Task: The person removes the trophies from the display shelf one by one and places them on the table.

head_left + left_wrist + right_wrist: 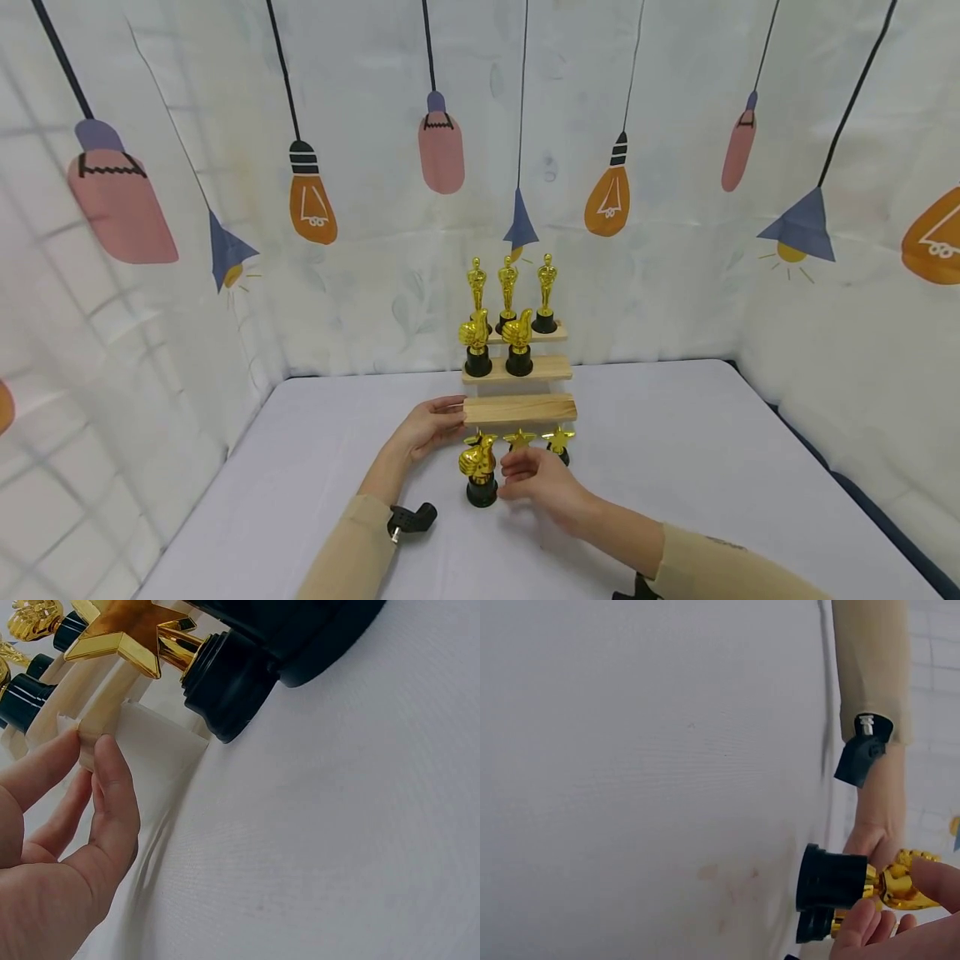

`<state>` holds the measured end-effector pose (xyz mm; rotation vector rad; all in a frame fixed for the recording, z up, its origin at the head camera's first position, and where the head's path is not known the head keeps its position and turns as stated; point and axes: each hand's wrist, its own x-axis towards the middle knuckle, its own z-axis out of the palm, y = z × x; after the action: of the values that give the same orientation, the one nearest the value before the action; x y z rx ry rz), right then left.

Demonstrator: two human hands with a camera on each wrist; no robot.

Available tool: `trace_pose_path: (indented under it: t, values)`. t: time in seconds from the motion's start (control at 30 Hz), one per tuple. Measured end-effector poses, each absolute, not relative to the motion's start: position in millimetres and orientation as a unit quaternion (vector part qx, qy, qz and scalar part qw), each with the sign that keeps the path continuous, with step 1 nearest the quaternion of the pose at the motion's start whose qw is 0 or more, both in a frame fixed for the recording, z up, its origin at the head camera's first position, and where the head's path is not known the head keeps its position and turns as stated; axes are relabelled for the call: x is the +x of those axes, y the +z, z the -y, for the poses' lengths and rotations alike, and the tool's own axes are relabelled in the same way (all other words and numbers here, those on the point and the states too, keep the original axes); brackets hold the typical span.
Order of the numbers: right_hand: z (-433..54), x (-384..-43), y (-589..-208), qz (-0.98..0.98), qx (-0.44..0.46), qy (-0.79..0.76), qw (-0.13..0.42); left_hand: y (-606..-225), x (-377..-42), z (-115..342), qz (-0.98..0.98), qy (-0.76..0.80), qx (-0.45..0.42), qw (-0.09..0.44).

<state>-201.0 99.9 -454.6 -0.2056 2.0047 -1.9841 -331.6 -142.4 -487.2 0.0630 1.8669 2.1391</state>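
Observation:
My left hand (431, 427) pinches the left end of a light wooden plank (520, 409), the lowest step of a small tiered stand. In the left wrist view, thumb and fingertips meet on the plank's end (94, 727). A gold thumbs-up trophy (477, 471) with a black base stands upright in front. Just right of it, my right hand (543, 486) has thumb and fingers apart, close to the trophy; contact is unclear. In the right wrist view, the thumb partly hides this trophy (832, 879). Behind it are three gold star trophies, one seen close up (124, 634).
Two thumbs-up trophies (518, 342) stand on the middle plank (551, 367). Three gold figure trophies (546, 292) occupy the top plank (558, 332). A white cloth covers the table (675, 450); a lamp-patterned curtain (360, 308) hangs behind and at both sides.

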Motion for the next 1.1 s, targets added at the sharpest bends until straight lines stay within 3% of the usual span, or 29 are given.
trace_pose_path:
  t: [0.37, 1.1]
  values:
    - [-110.9, -211.2, -428.6, -0.700, -0.097, -0.695, 0.136, -490.3, -333.0, 142.0, -0.651, 0.743, 0.024, 0.151]
    - [-134.7, -265.1, -390.6, -0.691, -0.061, -0.715, 0.082, -489.0, -333.3, 142.4, -0.644, 0.749, 0.022, 0.154]
